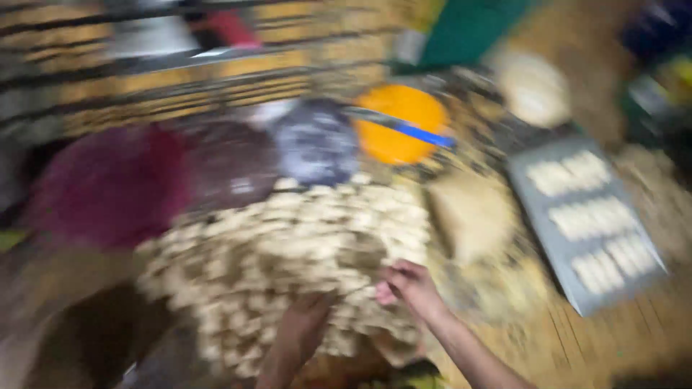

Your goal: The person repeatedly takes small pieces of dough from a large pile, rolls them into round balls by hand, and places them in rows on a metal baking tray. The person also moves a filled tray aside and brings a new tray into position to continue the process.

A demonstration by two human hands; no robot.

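Observation:
The head view is heavily blurred by motion. A big heap of small pale dough pieces (288, 252) fills the middle. My left hand (303, 324) lies palm down on the near edge of the heap. My right hand (407, 284) sits at the heap's right edge with its fingers curled, seemingly pinching some pieces, though the blur hides what is in them. A grey metal tray (548, 238) with rows of pale shaped pieces lies to the right.
An orange round plate (396, 140) with a blue-handled knife (411, 130) across it sits behind the heap. A pale round lump (533, 86) lies at the back right. Dark red cloth (108, 187) is at the left, wooden racks behind.

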